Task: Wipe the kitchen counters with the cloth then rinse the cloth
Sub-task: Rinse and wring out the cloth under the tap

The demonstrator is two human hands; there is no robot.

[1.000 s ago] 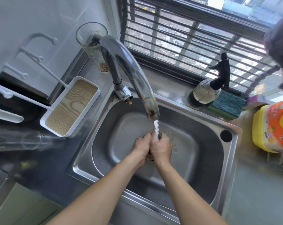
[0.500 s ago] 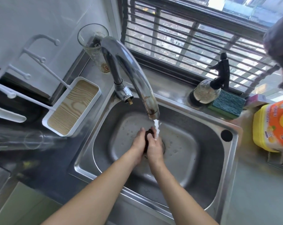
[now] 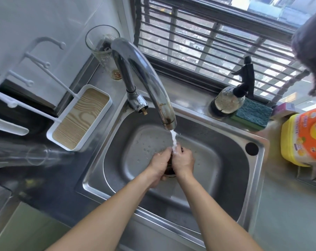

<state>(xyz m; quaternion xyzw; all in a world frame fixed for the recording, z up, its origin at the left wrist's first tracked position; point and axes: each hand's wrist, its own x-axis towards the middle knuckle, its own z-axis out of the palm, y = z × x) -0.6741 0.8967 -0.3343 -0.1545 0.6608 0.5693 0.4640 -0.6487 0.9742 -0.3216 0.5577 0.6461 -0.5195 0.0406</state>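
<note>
Over the steel sink (image 3: 251,201), both hands grip a dark cloth (image 3: 170,168) under the faucet (image 3: 144,77) stream, left hand (image 3: 159,163) at nine o'clock, right hand (image 3: 183,161) at three, fingers curled around it.

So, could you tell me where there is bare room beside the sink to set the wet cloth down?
Bare steel counter lies right of the sink, in front of the yellow detergent bottle. The back ledge is crowded: spray bottle, sponge. Left, the white tray and a glass fill the rim.
</note>
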